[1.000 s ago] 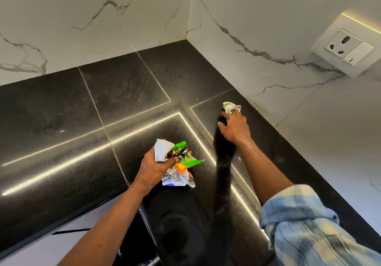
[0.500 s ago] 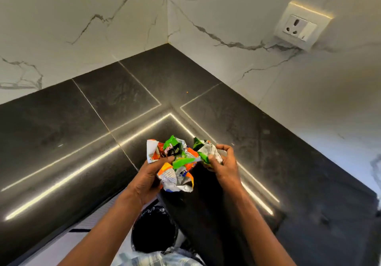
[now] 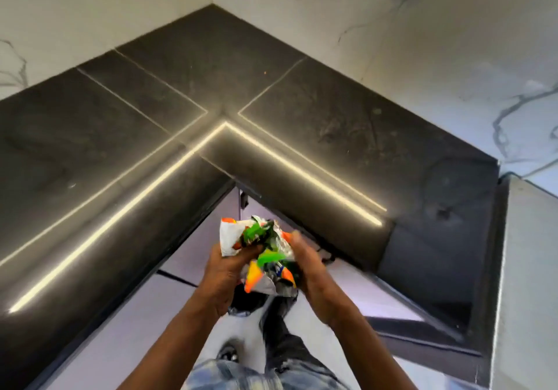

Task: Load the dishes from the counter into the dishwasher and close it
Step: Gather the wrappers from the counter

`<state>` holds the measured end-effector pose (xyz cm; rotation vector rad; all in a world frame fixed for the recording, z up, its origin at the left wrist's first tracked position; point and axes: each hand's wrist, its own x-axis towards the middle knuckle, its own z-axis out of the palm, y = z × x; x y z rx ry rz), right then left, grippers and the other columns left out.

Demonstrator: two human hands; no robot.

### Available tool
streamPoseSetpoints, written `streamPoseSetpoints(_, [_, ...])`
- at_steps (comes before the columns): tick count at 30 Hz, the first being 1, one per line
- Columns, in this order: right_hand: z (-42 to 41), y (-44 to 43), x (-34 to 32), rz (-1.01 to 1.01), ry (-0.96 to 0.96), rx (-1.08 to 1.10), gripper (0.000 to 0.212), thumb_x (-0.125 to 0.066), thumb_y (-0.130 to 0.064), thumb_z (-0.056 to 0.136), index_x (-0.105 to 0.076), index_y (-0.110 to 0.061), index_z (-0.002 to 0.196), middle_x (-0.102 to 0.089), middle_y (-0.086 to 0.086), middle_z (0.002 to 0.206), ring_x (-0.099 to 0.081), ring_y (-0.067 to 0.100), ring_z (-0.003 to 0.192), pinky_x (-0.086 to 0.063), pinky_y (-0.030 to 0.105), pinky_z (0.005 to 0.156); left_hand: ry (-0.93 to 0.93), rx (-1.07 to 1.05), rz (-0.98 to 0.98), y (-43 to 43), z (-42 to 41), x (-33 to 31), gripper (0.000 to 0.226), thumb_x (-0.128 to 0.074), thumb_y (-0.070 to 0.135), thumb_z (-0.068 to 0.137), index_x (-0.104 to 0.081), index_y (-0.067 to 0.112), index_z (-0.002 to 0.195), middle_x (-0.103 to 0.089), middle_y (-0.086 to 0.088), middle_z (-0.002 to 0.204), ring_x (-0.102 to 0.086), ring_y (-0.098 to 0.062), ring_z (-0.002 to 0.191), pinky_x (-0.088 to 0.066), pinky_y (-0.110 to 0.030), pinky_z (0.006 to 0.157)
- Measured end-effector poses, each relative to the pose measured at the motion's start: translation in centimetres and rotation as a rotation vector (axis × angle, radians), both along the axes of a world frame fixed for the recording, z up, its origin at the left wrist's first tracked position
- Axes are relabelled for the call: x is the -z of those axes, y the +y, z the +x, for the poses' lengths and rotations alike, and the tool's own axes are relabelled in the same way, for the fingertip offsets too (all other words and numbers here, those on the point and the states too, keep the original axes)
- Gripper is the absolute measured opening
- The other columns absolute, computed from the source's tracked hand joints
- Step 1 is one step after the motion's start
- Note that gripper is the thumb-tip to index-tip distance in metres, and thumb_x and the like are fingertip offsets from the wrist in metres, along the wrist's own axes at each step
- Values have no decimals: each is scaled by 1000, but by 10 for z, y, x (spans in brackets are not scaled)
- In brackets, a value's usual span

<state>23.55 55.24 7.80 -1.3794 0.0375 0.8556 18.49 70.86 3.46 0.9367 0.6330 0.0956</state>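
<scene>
counter (image 3: 317, 124) bare; two hands, left hand (image 3: 225, 272) and right hand (image 3: 311, 272), grip wrapper wad (image 3: 262, 253).

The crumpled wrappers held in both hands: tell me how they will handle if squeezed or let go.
The crumpled wrappers look like thin foil-lined film, so they are probably very light and crush easily. The left hand and the right hand press the bundle from both sides; several loose pieces show, so some would likely spring open or slip out if the grip eased.
</scene>
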Motion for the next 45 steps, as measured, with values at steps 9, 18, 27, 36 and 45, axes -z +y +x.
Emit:
streamPoseSetpoints(9, [-126, 15, 101, -385, 164, 185, 50, -78, 4, 83, -57, -9, 127, -70, 16, 121, -68, 33, 114, -55, 50, 100, 409, 85, -67, -21, -117, 105, 32, -85, 12, 76, -77, 12, 108, -80, -15, 101, -78, -33, 92, -61, -42, 86])
streamPoseSetpoints(18, [-79, 31, 314, -649, 67, 299, 28, -71, 1, 84, -66, -18, 103, -71, 7, 98, -67, 31, 98, -58, 49, 90, 488, 75, 175, -12, -103, 288, 42, -87, 18, 84, -64, 25, 118, -75, -1, 117, -70, -25, 115, -56, -45, 100])
streamPoseSetpoints(27, [-8, 56, 546, -671, -512, -2, 54, -84, -42, 66, -65, -38, 116, -71, -18, 109, -66, 3, 106, -51, 23, 93, 406, 463, 1028, -23, -116, 507, 66, -63, 53, 84, -54, 19, 140, -57, -6, 133, -54, -28, 123, -45, -39, 101])
streamPoseSetpoints(36, [-3, 30, 627, -787, -458, -153, 63, -57, -38, 76, -54, -22, 136, -58, 4, 135, -57, 22, 123, -51, 39, 100, 404, 763, 1187, -41, -116, 570, 60, -72, 36, 91, -51, 18, 143, -41, -4, 155, -37, -30, 142, -45, -50, 102])
streamPoseSetpoints(45, [-99, -105, 621, -919, -242, 37, 23, -57, -9, 94, -69, -18, 111, -72, 1, 107, -68, 19, 96, -52, 25, 84, 342, 778, 1392, -56, -107, 552, 59, -73, 30, 88, -55, 16, 142, -45, -9, 152, -42, -33, 141, -40, -52, 106])
